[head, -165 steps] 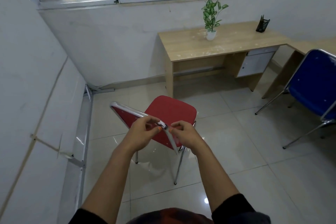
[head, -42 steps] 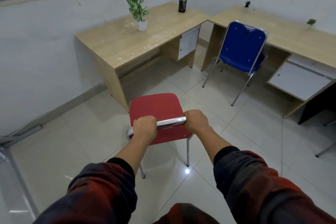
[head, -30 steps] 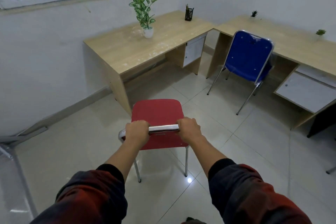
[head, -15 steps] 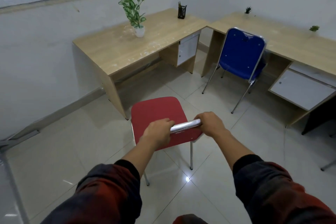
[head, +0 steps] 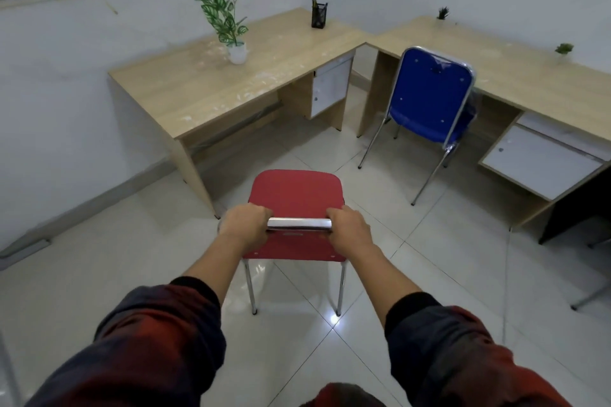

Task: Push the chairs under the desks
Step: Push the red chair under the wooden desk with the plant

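Observation:
A red chair (head: pixel 294 190) with chrome legs stands on the tiled floor in front of me, its seat pointing toward the left wooden desk (head: pixel 205 86). My left hand (head: pixel 244 223) and my right hand (head: pixel 347 228) both grip the chrome top bar of its backrest, one at each end. The chair is a short way from the desk's front edge. A blue chair (head: pixel 429 96) stands at the right wooden desk (head: pixel 515 76), its back toward me and its seat partly under the top.
A potted plant (head: pixel 228 26) and a black pen holder (head: pixel 319 15) stand on the left desk. Two small plants (head: pixel 563 49) sit on the right desk. White drawer units (head: pixel 330 87) hang under both desks. A black panel (head: pixel 578 208) is at the far right.
The red chair has turned square to me and moved closer to the left desk. Both hands keep their grip on the top bar.

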Tool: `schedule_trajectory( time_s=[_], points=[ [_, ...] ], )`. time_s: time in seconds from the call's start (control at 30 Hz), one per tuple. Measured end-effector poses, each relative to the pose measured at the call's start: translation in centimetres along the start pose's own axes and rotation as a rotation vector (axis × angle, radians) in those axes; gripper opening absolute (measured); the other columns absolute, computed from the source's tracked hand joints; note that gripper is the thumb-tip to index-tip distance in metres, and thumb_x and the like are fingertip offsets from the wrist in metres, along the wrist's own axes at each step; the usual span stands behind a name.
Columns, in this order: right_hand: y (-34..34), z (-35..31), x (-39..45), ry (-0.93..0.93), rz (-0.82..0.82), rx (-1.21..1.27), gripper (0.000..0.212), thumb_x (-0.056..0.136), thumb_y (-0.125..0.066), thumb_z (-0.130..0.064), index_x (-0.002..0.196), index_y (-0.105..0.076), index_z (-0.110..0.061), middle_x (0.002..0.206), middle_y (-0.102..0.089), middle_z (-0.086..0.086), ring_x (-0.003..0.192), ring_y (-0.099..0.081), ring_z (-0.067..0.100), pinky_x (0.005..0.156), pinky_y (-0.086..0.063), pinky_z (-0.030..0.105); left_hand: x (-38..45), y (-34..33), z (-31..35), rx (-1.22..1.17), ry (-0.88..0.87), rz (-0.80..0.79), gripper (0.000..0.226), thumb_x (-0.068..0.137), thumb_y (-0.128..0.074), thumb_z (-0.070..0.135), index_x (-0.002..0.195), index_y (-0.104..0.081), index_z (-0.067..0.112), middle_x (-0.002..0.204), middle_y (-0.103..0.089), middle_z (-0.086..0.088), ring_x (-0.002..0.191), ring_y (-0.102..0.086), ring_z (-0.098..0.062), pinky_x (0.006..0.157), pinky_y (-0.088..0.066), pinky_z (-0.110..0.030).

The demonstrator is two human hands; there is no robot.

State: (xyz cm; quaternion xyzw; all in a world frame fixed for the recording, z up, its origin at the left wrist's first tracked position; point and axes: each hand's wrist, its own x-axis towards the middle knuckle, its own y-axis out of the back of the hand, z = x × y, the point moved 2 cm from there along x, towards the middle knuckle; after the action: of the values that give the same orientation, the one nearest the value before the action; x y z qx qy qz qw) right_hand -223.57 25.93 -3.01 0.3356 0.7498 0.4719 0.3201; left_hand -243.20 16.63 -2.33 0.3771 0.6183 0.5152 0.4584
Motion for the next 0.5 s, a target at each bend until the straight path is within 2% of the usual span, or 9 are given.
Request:
schedule_trajectory(
  time_s=[0.2, 0.33, 0.5],
  points=[
    [1.2, 2.0, 0.9, -0.019, 0.019, -0.02, 0.023, 0.084, -0.076, -0.029, 0.1, -0.063, -0.019, 0.091, -0.044, 0.0, 0.09, -0.048, 0.025, 0.078, -0.049, 0.042, 0.6, 0.1, 2.4, -0.076, 0.069, 0.0, 0.016, 0.082, -0.06, 0.024, 0.097, -0.064, 0.026, 0.09, -0.067, 0.0, 0.082, -0.064, -0.026, 0.067, -0.05, -0.034],
    [1.8, 2.9, 1.4, -0.05, 0.011, -0.025, 0.019, 0.085, -0.074, -0.026, 0.1, -0.064, -0.021, 0.093, -0.044, 0.001, 0.096, -0.049, 0.028, 0.077, -0.049, 0.042, 1.2, -0.1, 3.1, -0.101, 0.079, 0.017, 0.016, 0.081, -0.062, 0.027, 0.097, -0.064, 0.027, 0.086, -0.068, 0.001, 0.078, -0.064, -0.026, 0.065, -0.051, -0.034],
    [2.9, 4.4, 2.9, -0.115, 0.04, -0.021, 0.02, 0.086, -0.072, -0.021, 0.105, -0.066, -0.019, 0.1, -0.047, 0.004, 0.102, -0.05, 0.03, 0.074, -0.045, 0.038, 2.6, 0.5, 5.0, -0.091, 0.05, 0.065, 0.013, 0.082, -0.061, 0.023, 0.095, -0.063, 0.026, 0.083, -0.067, 0.002, 0.07, -0.059, -0.023, 0.058, -0.042, -0.031]
  ],
)
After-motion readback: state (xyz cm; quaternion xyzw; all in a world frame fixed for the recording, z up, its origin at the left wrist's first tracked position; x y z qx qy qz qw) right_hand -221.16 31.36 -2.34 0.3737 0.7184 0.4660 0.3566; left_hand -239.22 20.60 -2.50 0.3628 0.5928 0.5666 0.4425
